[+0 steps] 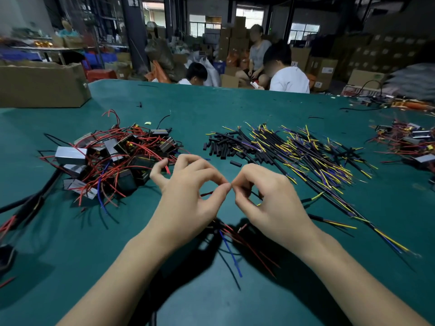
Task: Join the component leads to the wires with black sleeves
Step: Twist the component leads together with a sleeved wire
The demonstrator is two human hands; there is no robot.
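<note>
My left hand (188, 196) pinches a red component lead (207, 193) between thumb and forefinger. My right hand (266, 201) pinches a wire end against it, fingertip to fingertip above the green table (211, 107). A black-sleeved wire (255, 194) runs under my right fingers. More red, blue and black leads (231, 252) hang beneath my wrists; the component they belong to is hidden. A heap of black box components with red leads (113, 158) lies to the left. Loose black sleeves (221, 147) and a spread of black cables with yellow and blue cores (313, 161) lie to the right.
A cardboard box (42, 83) stands at the back left of the table. Another pile of components with red leads (409, 142) sits at the far right. Thick black cables (26, 208) run off the left edge. Three people sit beyond the table's far edge.
</note>
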